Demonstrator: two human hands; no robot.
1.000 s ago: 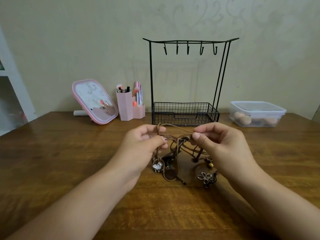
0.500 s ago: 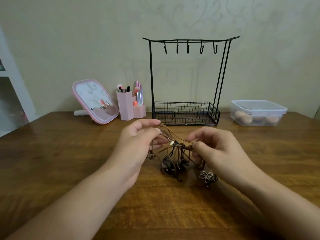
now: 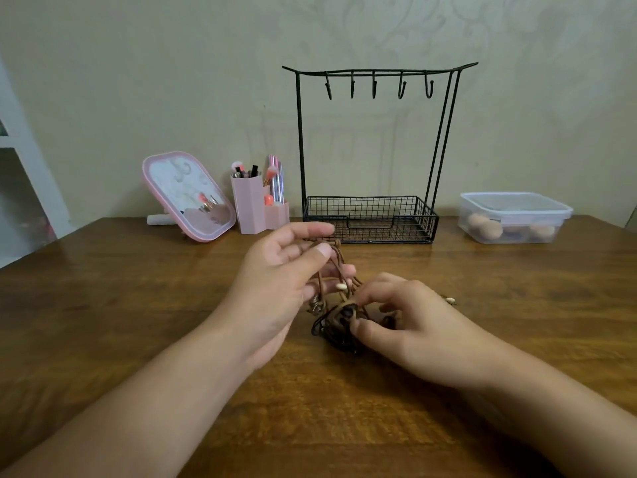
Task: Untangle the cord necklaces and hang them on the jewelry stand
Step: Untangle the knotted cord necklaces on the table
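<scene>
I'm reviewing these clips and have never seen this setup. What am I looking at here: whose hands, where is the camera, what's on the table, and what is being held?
No machine here: a person works with bare hands, filmed by a wide-angle camera worn on their head, looking forward and down. The left hand pinches brown cords lifted from a tangle of cord necklaces; the right hand pinches the knotted bundle low over the wooden table. Behind stands a black wire jewelry stand with five hooks, all bare, and a mesh tray base. To its left are a pink mirror and a pink brush holder; to its right is a lidded clear plastic box with rounded tan items I cannot identify.
</scene>
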